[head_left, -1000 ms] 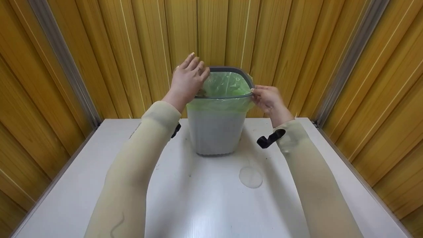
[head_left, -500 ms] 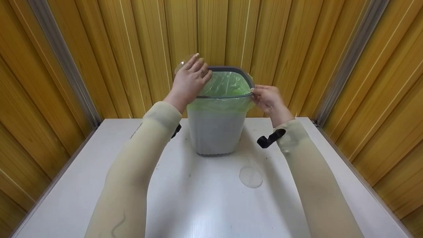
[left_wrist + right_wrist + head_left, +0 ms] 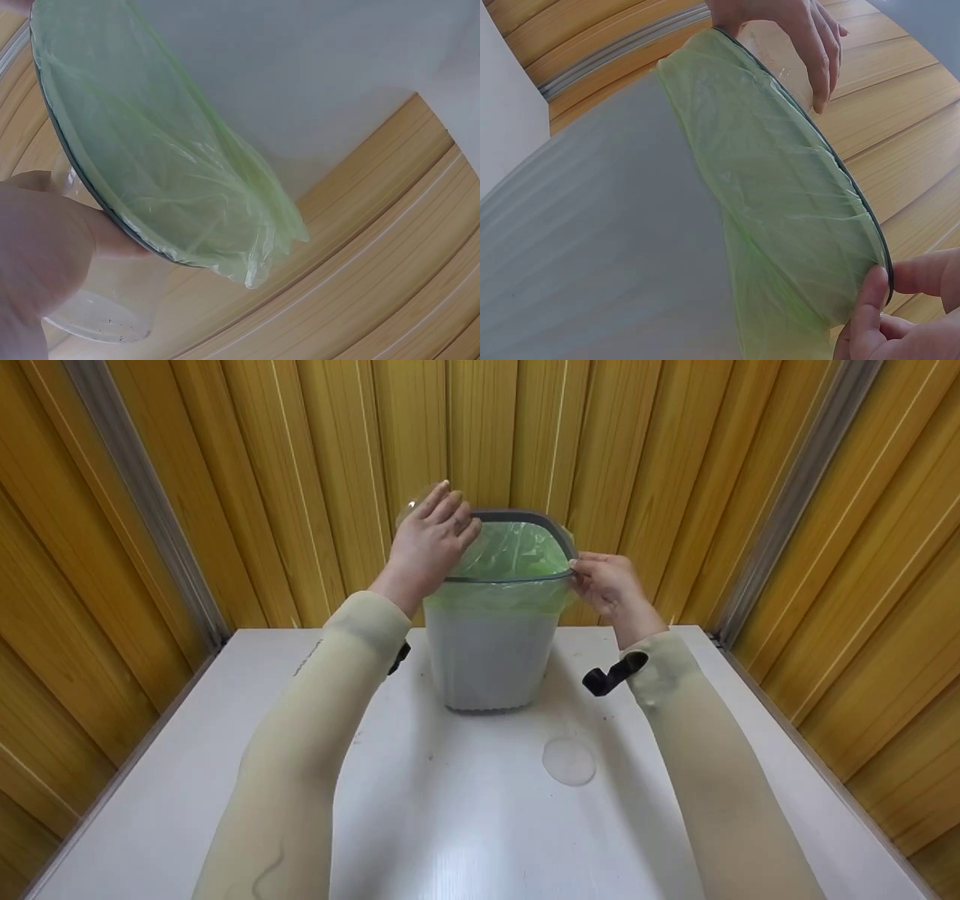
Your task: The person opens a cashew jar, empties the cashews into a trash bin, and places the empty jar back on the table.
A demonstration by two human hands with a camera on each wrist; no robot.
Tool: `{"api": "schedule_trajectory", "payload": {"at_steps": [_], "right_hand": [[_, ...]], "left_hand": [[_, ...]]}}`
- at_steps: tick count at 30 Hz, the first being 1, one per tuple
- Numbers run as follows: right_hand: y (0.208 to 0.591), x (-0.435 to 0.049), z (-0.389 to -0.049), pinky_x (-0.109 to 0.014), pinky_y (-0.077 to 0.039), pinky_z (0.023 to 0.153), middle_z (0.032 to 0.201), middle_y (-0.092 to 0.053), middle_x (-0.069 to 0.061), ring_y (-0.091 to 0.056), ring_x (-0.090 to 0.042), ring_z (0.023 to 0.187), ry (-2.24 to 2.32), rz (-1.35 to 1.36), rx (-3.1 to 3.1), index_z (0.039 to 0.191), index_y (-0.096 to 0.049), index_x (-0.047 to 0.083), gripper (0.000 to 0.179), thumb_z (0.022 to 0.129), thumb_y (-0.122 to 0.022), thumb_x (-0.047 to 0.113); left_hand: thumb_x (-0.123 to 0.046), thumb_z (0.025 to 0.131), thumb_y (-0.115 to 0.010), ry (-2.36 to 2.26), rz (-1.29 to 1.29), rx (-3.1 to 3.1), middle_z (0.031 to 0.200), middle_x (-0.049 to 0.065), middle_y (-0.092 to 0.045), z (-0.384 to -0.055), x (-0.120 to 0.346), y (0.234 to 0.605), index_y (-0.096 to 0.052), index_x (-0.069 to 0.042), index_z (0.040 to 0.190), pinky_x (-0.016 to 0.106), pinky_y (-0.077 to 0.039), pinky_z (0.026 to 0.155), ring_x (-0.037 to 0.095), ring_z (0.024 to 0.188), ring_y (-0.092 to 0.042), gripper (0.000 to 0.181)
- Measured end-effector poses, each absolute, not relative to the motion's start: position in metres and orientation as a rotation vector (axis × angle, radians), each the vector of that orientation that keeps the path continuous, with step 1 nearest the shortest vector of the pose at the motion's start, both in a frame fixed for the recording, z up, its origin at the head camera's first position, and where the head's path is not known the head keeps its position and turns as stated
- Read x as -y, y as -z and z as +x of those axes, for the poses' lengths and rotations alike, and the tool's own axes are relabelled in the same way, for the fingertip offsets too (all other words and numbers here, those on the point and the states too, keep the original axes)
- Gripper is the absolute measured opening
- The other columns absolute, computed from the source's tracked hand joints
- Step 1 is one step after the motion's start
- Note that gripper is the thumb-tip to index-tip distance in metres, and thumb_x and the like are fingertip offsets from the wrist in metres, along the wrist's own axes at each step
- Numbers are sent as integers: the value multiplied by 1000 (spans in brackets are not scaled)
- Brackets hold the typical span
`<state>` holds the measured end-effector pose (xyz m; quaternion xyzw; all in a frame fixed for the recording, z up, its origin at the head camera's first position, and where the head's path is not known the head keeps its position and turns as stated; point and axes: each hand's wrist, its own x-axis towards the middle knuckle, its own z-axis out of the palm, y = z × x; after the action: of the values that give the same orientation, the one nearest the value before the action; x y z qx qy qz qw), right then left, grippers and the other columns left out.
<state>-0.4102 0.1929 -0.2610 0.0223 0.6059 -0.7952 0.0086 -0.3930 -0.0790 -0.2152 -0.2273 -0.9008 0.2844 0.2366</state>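
A light grey trash bin (image 3: 491,652) stands upright on the white table, a green translucent bag (image 3: 514,551) lining it and folded over its outside. Its dark grey rim (image 3: 517,515) runs round the top. With my left hand (image 3: 429,540) I hold a clear plastic cup (image 3: 112,300) at the bin's left rim. Most of the cup is hidden behind the hand in the head view. Thumb and fingers of my right hand (image 3: 607,583) pinch the rim and bag at the right corner, plain in the right wrist view, where the left hand (image 3: 799,45) shows beyond.
A round clear lid (image 3: 569,760) lies flat on the white table (image 3: 465,825), in front of the bin and to its right. Small specks are scattered nearby. Wood-patterned panels (image 3: 480,435) close in the back and sides.
Brownish matter visible under my left hand at the bin's mouth a second ago no longer shows. The left hand has shifted slightly and more of the cup appears behind it. The right hand stays put.
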Motion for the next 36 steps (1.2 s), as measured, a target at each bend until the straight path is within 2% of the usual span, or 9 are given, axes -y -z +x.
{"api": "schedule_trajectory", "payload": {"at_steps": [7, 11, 17, 24, 30, 36], "right_hand": [[261, -192, -409, -18, -53, 67, 87, -64, -4, -58, -9, 74, 2502, 87, -1870, 144, -48, -11, 44, 101, -54, -4], [261, -191, -409, -18, -54, 68, 94, -64, -5, -58, -10, 78, 2503, 110, -1872, 146, -49, -10, 46, 101, -56, -3], [262, -191, -410, -16, -53, 68, 85, -64, -2, -58, -8, 75, 2490, 100, -1891, 147, -46, -11, 46, 102, -53, -3], [263, -191, -412, -16, -52, 68, 89, -63, -2, -57, -8, 75, 2444, 101, -1975, 146, -49, -9, 44, 102, -53, -1], [263, -193, -410, -16, -52, 67, 83, -62, -1, -56, -7, 72, 2451, 90, -1960, 147, -47, -10, 45, 103, -53, -1], [263, -192, -410, -16, -52, 69, 86, -61, -1, -56, -8, 75, 2447, 109, -1971, 146, -49, -9, 44, 103, -53, 0]], "left_hand": [[1, 93, -67, -638, -553, 2487, 166, 12, -32, -392, 87, 218, -31, -17, 160, 47, -5, 131, 33, 158, -23, 78], [3, 93, -67, -556, -524, 2484, 166, 12, -32, -392, 91, 220, -29, -17, 161, 47, -6, 131, 33, 157, -23, 80], [4, 93, -65, -429, -481, 2505, 166, 13, -32, -392, 96, 222, -28, -15, 161, 49, -5, 131, 34, 157, -23, 80], [2, 91, -68, -306, -425, 2417, 162, 14, -38, -395, 101, 229, -33, -12, 159, 50, -14, 130, 35, 153, -32, 77], [2, 89, -68, -214, -366, 2423, 163, 16, -35, -395, 103, 233, -28, -11, 160, 51, -16, 129, 37, 151, -32, 82], [-28, 90, -79, -96, -292, 2423, 163, 18, -35, -393, 106, 238, -23, -9, 162, 50, -17, 129, 38, 151, -32, 93]]}}
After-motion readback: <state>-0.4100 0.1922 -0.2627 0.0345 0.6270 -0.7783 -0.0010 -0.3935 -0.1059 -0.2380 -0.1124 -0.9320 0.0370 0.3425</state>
